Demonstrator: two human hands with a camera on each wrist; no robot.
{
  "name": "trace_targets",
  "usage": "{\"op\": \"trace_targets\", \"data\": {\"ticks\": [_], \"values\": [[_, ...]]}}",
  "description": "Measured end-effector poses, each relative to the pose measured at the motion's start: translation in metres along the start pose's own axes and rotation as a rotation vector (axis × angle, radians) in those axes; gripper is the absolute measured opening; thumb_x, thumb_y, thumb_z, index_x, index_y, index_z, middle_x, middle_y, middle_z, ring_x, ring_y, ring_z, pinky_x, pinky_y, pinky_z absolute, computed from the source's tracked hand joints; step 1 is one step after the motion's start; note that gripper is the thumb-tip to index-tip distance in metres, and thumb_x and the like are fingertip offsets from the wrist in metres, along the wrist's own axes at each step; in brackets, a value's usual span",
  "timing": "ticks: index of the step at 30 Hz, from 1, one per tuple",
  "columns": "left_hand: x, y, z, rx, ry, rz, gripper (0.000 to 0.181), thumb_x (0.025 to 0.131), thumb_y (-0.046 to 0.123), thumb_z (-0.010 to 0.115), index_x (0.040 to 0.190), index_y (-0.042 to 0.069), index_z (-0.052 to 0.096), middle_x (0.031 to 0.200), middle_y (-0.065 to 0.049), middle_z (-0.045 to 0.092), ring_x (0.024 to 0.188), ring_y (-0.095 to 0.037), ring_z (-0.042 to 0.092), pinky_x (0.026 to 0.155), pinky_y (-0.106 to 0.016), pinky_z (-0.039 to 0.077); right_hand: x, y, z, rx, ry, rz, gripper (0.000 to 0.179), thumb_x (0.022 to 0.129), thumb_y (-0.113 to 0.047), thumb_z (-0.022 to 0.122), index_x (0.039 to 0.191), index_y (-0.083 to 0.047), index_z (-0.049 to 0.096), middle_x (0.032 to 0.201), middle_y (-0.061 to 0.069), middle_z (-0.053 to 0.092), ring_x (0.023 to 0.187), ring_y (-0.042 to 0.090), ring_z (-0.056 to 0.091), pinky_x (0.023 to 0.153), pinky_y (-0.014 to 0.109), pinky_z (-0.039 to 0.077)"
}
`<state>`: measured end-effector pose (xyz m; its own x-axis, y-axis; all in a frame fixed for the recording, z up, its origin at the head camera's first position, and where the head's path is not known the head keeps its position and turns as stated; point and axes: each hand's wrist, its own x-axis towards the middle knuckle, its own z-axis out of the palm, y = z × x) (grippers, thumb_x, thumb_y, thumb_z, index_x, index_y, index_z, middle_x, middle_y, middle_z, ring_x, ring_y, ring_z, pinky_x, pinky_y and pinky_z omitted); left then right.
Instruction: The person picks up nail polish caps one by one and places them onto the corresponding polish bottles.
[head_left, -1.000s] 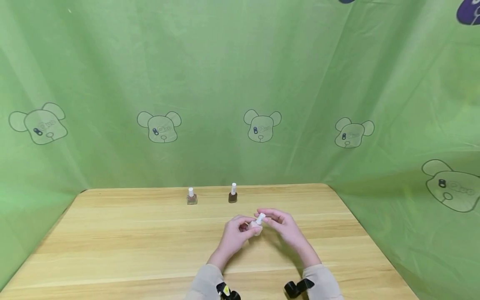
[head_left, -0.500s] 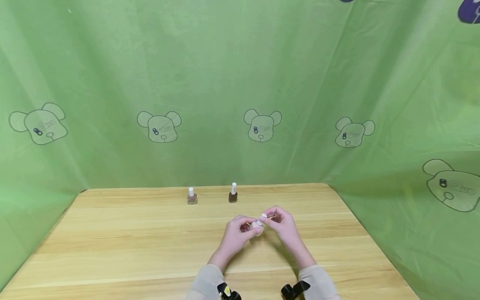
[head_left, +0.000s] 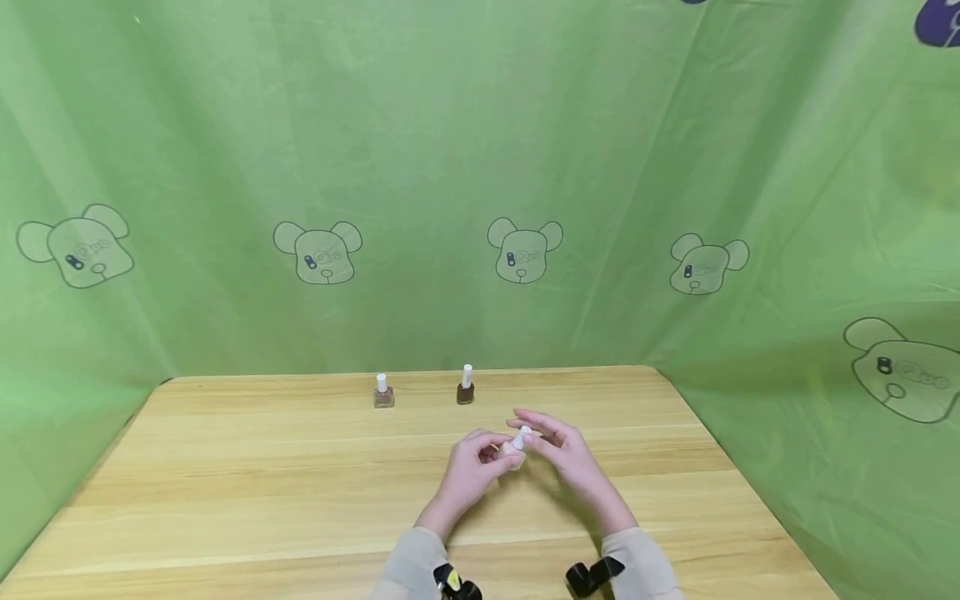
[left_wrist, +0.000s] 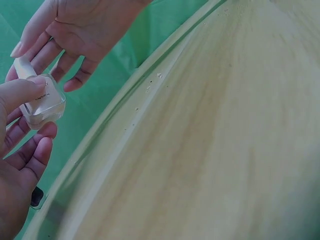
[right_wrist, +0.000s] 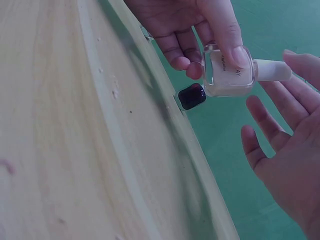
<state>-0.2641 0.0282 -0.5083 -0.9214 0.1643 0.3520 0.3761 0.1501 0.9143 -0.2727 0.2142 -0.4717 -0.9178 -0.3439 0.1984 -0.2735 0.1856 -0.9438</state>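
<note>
My left hand [head_left: 467, 471] grips a clear, squarish nail polish bottle [right_wrist: 227, 80] with pale pink polish and small dark lettering. Its thumb presses the front of the glass, as both wrist views show. The bottle's white cap [right_wrist: 272, 70] points toward my right hand [head_left: 576, 462], whose thumb and fingers pinch the cap near its end. That hand's other fingers are spread and loosely bent. In the head view the bottle leans with the cap up and to the right, held over the table. The left fingers hide part of the glass.
Two more white-capped nail polish bottles stand upright near the table's far edge: a greyish-pink one [head_left: 384, 398] and a dark brown one [head_left: 465, 394]. Beyond the wooden table [head_left: 262, 492], a green curtain [head_left: 420, 150] with bear drawings hangs around the back and sides.
The right fingers closed in around the cap half a second ago and have since straightened, with the hand back slightly left. The left hand and the two standing bottles stay in place.
</note>
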Motion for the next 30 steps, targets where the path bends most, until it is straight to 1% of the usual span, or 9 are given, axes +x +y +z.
{"op": "trace_targets", "data": {"ticks": [2, 4, 8, 13, 17, 21, 25, 28, 30], "values": [[0.0001, -0.0003, -0.0001, -0.001, -0.001, -0.001, 0.032, 0.079, 0.022, 0.08, 0.105, 0.005, 0.072, 0.091, -0.011, 0.066, 0.074, -0.005, 0.055, 0.067, -0.016, 0.05, -0.0001, -0.0005, -0.0005, 0.022, -0.015, 0.014, 0.044, 0.096, -0.021, 0.06, 0.138, -0.011, 0.053, 0.133, 0.01, 0.063, 0.126, 0.027, 0.056, 0.112, 0.039, 0.034], [0.0002, -0.0004, -0.0001, 0.001, -0.002, -0.005, 0.032, 0.079, 0.023, 0.08, 0.105, 0.005, 0.073, 0.091, -0.01, 0.066, 0.074, -0.005, 0.055, 0.067, -0.015, 0.05, -0.0001, -0.0008, -0.0009, 0.032, -0.025, 0.015, 0.044, 0.096, -0.021, 0.06, 0.137, -0.008, 0.053, 0.132, 0.012, 0.063, 0.123, 0.02, 0.059, 0.111, 0.032, 0.037], [0.0005, -0.0004, 0.0001, 0.0, 0.0, -0.003, 0.032, 0.079, 0.023, 0.08, 0.105, 0.005, 0.073, 0.091, -0.01, 0.066, 0.075, -0.004, 0.055, 0.067, -0.016, 0.05, 0.0002, -0.0013, -0.0008, 0.044, -0.013, 0.017, 0.041, 0.095, -0.02, 0.062, 0.131, -0.002, 0.057, 0.127, 0.018, 0.064, 0.111, 0.008, 0.065, 0.1, 0.019, 0.046], [-0.0009, 0.0022, 0.0001, -0.011, -0.004, -0.012, 0.031, 0.079, 0.022, 0.081, 0.104, 0.006, 0.073, 0.091, -0.011, 0.067, 0.075, -0.006, 0.055, 0.067, -0.016, 0.05, 0.0005, -0.001, 0.0, 0.024, 0.037, 0.004, 0.036, 0.093, -0.016, 0.064, 0.123, 0.003, 0.061, 0.119, 0.023, 0.067, 0.102, 0.005, 0.068, 0.094, 0.018, 0.049], [-0.0016, 0.0033, 0.0007, -0.034, -0.01, -0.014, 0.029, 0.08, 0.019, 0.08, 0.105, 0.005, 0.073, 0.092, -0.012, 0.067, 0.075, -0.007, 0.055, 0.067, -0.017, 0.05, 0.001, -0.0009, 0.0011, -0.012, 0.105, -0.001, 0.031, 0.09, -0.013, 0.068, 0.114, 0.005, 0.064, 0.11, 0.023, 0.07, 0.094, 0.004, 0.068, 0.089, 0.019, 0.051], [-0.0019, 0.0028, 0.0014, -0.031, -0.015, -0.008, 0.029, 0.079, 0.016, 0.08, 0.105, 0.005, 0.072, 0.093, -0.011, 0.067, 0.076, -0.007, 0.055, 0.066, -0.017, 0.05, 0.0025, -0.0003, 0.003, -0.053, 0.189, 0.014, 0.023, 0.085, -0.012, 0.074, 0.101, 0.003, 0.067, 0.094, 0.011, 0.074, 0.083, 0.005, 0.065, 0.082, 0.021, 0.051], [-0.0022, 0.0028, 0.0014, -0.012, -0.027, 0.004, 0.03, 0.078, 0.019, 0.081, 0.103, 0.006, 0.073, 0.092, -0.011, 0.067, 0.075, -0.005, 0.055, 0.067, -0.016, 0.05, 0.0037, 0.0006, 0.0057, -0.092, 0.257, 0.023, 0.02, 0.081, -0.011, 0.078, 0.089, 0.001, 0.065, 0.079, -0.006, 0.067, 0.076, 0.008, 0.06, 0.076, 0.023, 0.049], [-0.002, 0.0018, 0.0017, 0.002, -0.033, 0.014, 0.029, 0.078, 0.021, 0.081, 0.102, 0.006, 0.073, 0.091, -0.011, 0.067, 0.074, -0.003, 0.054, 0.067, -0.015, 0.05, 0.0039, 0.002, 0.007, -0.097, 0.273, 0.036, 0.022, 0.08, -0.012, 0.079, 0.087, 0.001, 0.062, 0.076, -0.009, 0.063, 0.07, 0.008, 0.058, 0.071, 0.023, 0.048], [-0.002, 0.0014, 0.0017, 0.009, -0.031, 0.014, 0.03, 0.078, 0.021, 0.081, 0.102, 0.006, 0.073, 0.09, -0.011, 0.067, 0.074, -0.003, 0.054, 0.067, -0.015, 0.05, 0.0042, 0.0038, 0.0067, -0.09, 0.26, 0.028, 0.023, 0.081, -0.013, 0.078, 0.089, 0.001, 0.062, 0.08, -0.007, 0.064, 0.072, 0.008, 0.058, 0.07, 0.022, 0.048]]}}
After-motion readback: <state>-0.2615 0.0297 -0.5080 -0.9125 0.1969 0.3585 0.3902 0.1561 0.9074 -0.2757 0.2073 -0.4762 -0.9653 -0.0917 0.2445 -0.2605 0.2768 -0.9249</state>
